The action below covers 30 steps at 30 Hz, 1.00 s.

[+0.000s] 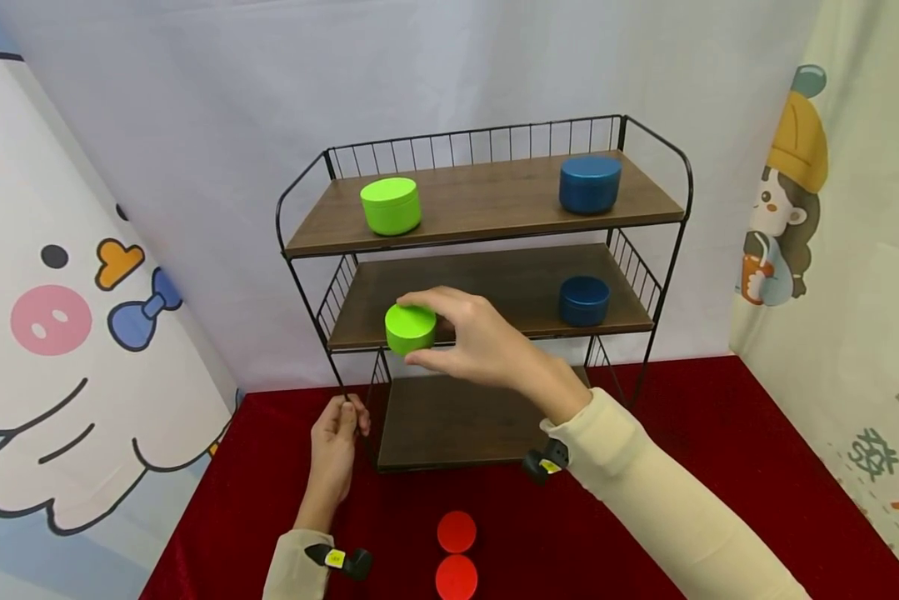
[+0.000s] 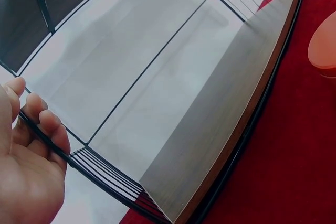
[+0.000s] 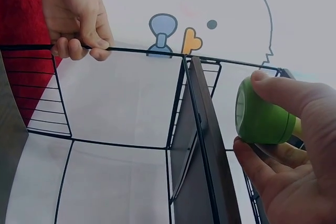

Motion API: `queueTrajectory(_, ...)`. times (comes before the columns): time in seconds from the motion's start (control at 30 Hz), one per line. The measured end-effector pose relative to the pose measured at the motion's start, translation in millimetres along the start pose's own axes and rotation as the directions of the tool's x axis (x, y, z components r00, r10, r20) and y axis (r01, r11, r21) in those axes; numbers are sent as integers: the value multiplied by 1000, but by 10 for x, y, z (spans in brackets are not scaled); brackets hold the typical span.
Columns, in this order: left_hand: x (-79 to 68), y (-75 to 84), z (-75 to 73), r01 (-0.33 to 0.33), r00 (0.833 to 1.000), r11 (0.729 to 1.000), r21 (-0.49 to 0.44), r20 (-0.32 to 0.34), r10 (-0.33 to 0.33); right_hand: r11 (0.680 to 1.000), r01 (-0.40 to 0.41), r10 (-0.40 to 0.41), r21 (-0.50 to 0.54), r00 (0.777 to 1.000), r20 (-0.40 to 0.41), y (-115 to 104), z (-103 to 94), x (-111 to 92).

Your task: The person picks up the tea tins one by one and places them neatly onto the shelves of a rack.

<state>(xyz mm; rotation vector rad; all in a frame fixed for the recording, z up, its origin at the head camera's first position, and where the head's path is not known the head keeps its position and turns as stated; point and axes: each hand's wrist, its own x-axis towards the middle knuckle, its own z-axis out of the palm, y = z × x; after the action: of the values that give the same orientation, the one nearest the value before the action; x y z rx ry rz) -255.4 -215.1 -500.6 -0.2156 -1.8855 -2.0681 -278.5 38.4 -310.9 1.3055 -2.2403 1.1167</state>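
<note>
In the head view my right hand (image 1: pixel 482 342) grips a small round green tin (image 1: pixel 410 330) at the left front of the middle shelf (image 1: pixel 479 287). The right wrist view shows that green tin (image 3: pixel 262 111) between thumb and fingers, beside the shelf board's edge and apart from it. My left hand (image 1: pixel 338 429) holds the left front post of the black wire rack, low down. Its curled fingers around the thin bar (image 2: pixel 44 135) show in the left wrist view. Another, larger green tin (image 1: pixel 392 206) stands at the left of the top shelf (image 1: pixel 486 196).
A larger blue tin (image 1: pixel 590 184) stands at the right of the top shelf, a smaller blue tin (image 1: pixel 584 301) at the right of the middle one. Two red tins (image 1: pixel 456 532) sit on the red cloth (image 1: pixel 689 500) before the rack. The bottom shelf (image 1: pixel 456 421) lies low behind the hands.
</note>
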Motion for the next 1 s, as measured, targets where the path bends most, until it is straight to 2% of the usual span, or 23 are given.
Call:
queueTrajectory(0.17,1,3,2,-5,1000,1000,-3,-4,5,1000,-18,18,-23,1000,-2,37,5,58)
queueTrajectory(0.6,-6,6,-4,-1,1000,1000,-4,1,1,990,-121,124,-68,991,45,110,43,139)
queueTrajectory(1.0,-6,10,-1,6,1000,1000,1,-4,-6,984,-140,149,-107,986,78,130,71,200)
